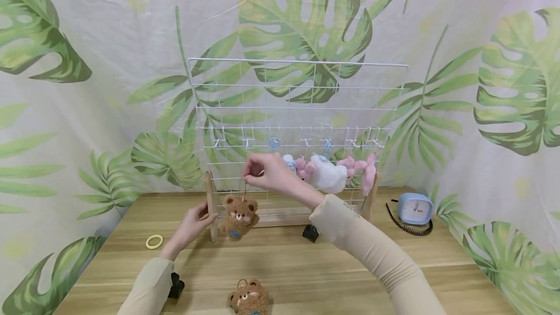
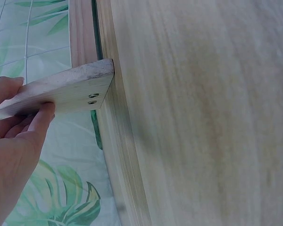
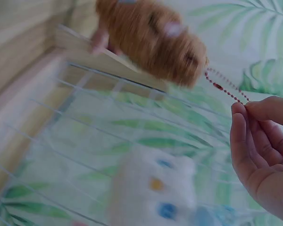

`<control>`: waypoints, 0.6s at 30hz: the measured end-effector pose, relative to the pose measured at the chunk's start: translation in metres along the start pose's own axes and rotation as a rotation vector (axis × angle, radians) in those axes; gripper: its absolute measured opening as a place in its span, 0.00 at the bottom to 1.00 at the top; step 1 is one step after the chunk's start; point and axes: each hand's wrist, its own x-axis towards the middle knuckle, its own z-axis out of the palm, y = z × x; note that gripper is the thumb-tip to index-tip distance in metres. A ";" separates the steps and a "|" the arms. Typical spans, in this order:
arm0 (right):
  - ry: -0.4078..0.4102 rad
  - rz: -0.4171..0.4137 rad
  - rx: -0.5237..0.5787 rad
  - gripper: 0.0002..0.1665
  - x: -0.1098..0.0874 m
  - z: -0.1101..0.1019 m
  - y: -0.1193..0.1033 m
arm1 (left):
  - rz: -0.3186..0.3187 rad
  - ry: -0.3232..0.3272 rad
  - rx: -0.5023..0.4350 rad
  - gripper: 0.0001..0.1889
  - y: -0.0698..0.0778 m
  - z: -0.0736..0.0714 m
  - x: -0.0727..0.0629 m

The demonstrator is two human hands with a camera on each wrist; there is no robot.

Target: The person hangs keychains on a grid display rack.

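Observation:
My right hand [image 1: 276, 173] pinches the ball chain [image 3: 233, 95] of a brown bear plush keychain [image 1: 239, 215], which hangs in front of the left end of a white wire grid rack [image 1: 297, 62]. In the right wrist view the bear is blurred and its chain loop runs up between thumb and fingertips. Lower on the left, my left hand [image 1: 192, 225] holds the rack's wooden side post [image 2: 80, 82] between thumb and fingers. A second brown bear plush [image 1: 249, 299] lies on the table near the front edge of the head view.
Hooks line the grid. From its middle rightward hang a white plush [image 1: 328, 174], a pink plush [image 1: 369, 174] and other pink and blue ones. A blue clock [image 1: 415, 208] with a dark coiled cord stands at right. A yellow ring [image 1: 154, 242] lies at left.

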 end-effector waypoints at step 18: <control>0.097 0.003 -0.140 0.03 0.043 -0.052 -0.019 | 0.010 0.026 0.017 0.27 -0.001 0.002 0.001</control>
